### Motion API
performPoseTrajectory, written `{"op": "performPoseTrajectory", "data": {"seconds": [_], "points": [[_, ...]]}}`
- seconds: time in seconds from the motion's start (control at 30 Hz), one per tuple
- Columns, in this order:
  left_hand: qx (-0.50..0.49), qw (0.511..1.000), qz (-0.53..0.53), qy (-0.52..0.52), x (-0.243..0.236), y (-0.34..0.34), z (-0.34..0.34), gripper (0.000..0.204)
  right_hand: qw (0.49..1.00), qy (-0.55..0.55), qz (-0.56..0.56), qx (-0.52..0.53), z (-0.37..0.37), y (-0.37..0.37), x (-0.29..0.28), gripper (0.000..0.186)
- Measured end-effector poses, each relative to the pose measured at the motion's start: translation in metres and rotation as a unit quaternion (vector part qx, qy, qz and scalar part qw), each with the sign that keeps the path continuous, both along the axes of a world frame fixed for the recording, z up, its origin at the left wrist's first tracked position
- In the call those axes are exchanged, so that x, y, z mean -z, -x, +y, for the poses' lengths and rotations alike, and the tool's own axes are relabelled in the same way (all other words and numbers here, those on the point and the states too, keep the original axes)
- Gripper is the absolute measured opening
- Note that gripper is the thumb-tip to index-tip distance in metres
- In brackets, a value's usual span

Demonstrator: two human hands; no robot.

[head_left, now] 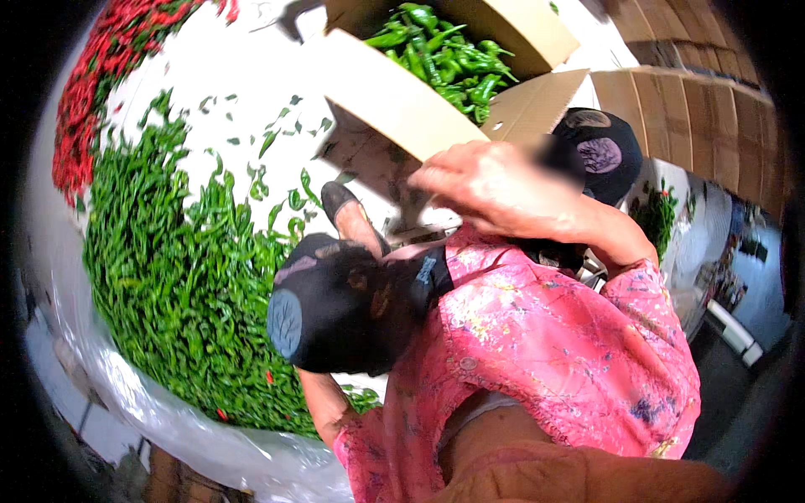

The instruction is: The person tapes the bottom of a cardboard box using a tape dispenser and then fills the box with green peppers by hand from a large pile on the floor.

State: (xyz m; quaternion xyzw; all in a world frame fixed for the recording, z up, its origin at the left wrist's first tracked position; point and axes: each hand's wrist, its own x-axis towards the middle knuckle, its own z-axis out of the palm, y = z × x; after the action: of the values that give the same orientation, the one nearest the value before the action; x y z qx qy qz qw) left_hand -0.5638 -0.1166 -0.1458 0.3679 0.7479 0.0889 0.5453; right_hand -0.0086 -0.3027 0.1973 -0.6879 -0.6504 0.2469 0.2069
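Observation:
My right hand (495, 186) is raised in the middle of the head view, its fingers bent toward the left and blurred by motion. It overlaps the near edge of an open cardboard box (394, 88); whether it touches the box I cannot tell. Inside the box lie long green peppers (432, 54). My left forearm (325, 407) reaches down behind my bent left knee, which hides the left hand. Beside that forearm spreads a large heap of green peppers (184, 293).
Red peppers (88, 101) are piled at the far left. Loose peppers and leaves dot the white sheet (226, 59). Clear plastic (168, 411) borders the green heap. Cardboard boxes (696, 117) line the far right, with more green peppers (658, 218) nearer. My shoe (337, 199) is beside the box.

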Motion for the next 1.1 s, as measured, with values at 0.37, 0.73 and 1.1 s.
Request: {"op": "performPoseTrajectory", "data": {"seconds": [0.37, 0.73, 1.1], "points": [[0.311, 0.936, -0.07, -0.147, -0.156, -0.265, 0.083, 0.036, 0.996, 0.019, -0.031, -0.083, -0.012, 0.025, 0.036, 0.032], [0.715, 0.411, -0.224, -0.52, -0.276, -0.581, 0.041, 0.047, 0.99, 0.027, -0.13, -0.042, -0.028, 0.023, 0.04, 0.031], [0.838, 0.34, -0.107, -0.413, -0.2, -0.662, 0.032, 0.034, 0.992, -0.034, -0.1, 0.064, -0.039, -0.02, 0.028, 0.05]]}}
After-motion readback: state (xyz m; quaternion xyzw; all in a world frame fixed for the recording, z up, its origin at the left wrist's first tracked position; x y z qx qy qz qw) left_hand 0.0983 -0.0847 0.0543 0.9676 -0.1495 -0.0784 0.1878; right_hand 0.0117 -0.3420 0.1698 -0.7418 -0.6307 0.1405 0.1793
